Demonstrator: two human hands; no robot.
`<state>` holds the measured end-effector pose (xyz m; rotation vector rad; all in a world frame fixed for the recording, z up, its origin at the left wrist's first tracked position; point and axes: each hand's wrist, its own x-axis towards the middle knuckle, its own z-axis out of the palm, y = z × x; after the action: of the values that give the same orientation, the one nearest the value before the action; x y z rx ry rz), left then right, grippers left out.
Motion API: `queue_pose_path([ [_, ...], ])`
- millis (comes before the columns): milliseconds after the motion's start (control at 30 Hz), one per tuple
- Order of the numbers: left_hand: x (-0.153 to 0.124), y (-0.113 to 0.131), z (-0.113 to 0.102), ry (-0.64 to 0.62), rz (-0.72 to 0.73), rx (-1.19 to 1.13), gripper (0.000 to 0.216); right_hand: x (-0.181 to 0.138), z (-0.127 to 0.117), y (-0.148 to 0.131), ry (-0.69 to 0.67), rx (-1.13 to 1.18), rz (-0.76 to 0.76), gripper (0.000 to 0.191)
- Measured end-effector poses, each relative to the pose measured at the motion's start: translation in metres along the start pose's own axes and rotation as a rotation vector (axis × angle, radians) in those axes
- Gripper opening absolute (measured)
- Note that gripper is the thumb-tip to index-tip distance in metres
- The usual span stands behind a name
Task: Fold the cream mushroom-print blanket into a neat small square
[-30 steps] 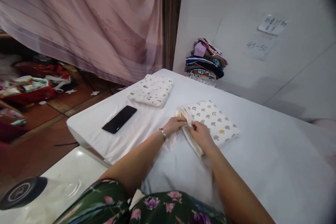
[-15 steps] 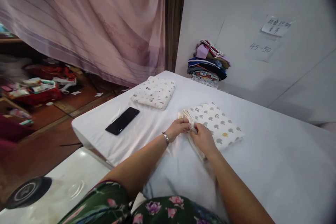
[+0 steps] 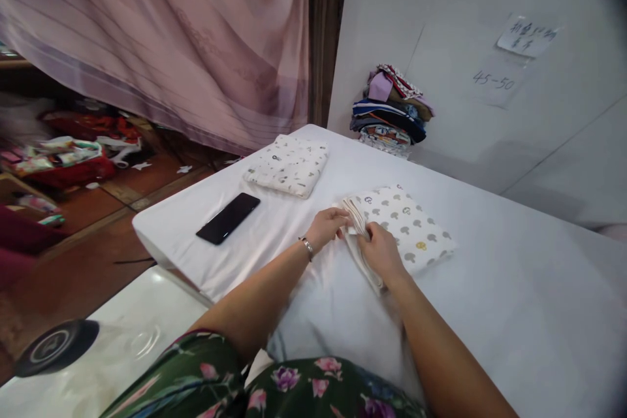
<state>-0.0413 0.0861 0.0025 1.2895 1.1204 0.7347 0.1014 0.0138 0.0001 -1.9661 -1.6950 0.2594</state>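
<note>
A folded white cloth with grey mushroom prints and a yellow one (image 3: 411,228) lies in front of me, its layered cream edge turned toward my left. My right hand (image 3: 381,249) is closed on the near part of that edge, thumb and fingers pinching the layers. At the edge's far corner, my left hand (image 3: 327,227), with a metal bracelet at the wrist, has its fingertips and thumb around the layers. Farther back, a second folded white cloth with small scattered prints (image 3: 289,166) lies flat. Nearer to my left is a black phone (image 3: 228,218).
The white-covered table (image 3: 514,287) meets a pale wall bearing paper notes (image 3: 526,38). A stack of folded clothes (image 3: 389,111) stands beyond its far edge. At left are a pink curtain (image 3: 220,32), a red basket (image 3: 73,170) on the floor and a white stool-like surface (image 3: 161,300).
My left fingers have loosened slightly and shifted a little along the cloth's edge. My right hand keeps its hold. The whole view has shifted slightly.
</note>
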Motion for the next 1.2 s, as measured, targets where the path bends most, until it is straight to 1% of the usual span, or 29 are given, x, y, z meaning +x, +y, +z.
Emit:
queue_pose_path([
  [67,0.005,-0.004,-0.004,0.15,0.078,0.198,0.02,0.001,-0.002,0.002,0.012,0.095,0.039,0.009],
  [100,0.007,-0.007,-0.006,0.208,0.11,0.292,0.015,0.001,-0.002,0.004,0.017,0.131,0.055,0.009],
  [133,0.009,-0.009,-0.008,0.234,0.129,0.369,0.013,0.001,-0.003,0.005,0.022,0.154,0.063,0.009],
  [200,0.011,-0.013,-0.009,0.205,0.129,0.447,0.018,0.001,-0.002,0.006,0.031,0.168,0.062,0.01],
  [267,0.012,-0.017,-0.007,0.158,0.11,0.473,0.025,0.001,-0.002,0.006,0.033,0.165,0.056,0.011],
  [367,0.012,-0.02,-0.004,0.149,0.113,0.488,0.023,0.0,-0.002,0.004,0.023,0.138,0.05,0.011],
  [433,0.012,-0.021,-0.002,0.156,0.113,0.426,0.019,0.0,-0.002,0.002,0.015,0.088,0.049,0.01],
  [500,0.012,-0.021,0.001,0.157,0.091,0.313,0.017,-0.001,-0.001,0.0,0.012,0.036,0.034,0.012],
  [600,0.013,-0.02,0.004,0.137,0.028,0.165,0.016,-0.002,0.003,-0.004,-0.002,-0.047,-0.029,0.021],
  [667,0.013,-0.019,0.007,0.117,-0.028,0.08,0.015,-0.003,0.006,-0.005,-0.04,-0.126,-0.071,0.024],
  [767,0.015,-0.019,0.011,0.092,-0.102,-0.026,0.015,-0.004,0.007,-0.007,-0.077,-0.203,-0.09,0.022],
  [900,0.017,-0.018,0.015,0.083,-0.152,-0.141,0.014,-0.004,0.005,-0.008,-0.066,-0.223,-0.098,0.022],
  [1067,0.012,-0.012,0.013,0.066,-0.187,-0.252,0.01,-0.004,0.004,-0.014,-0.151,-0.305,-0.092,0.015],
  [1133,0.009,-0.009,0.011,0.044,-0.195,-0.282,0.013,-0.005,0.004,-0.016,-0.155,-0.333,-0.098,0.014],
  [1200,0.006,-0.006,0.01,0.021,-0.195,-0.293,0.022,-0.006,0.005,-0.017,-0.153,-0.348,-0.111,0.015],
])
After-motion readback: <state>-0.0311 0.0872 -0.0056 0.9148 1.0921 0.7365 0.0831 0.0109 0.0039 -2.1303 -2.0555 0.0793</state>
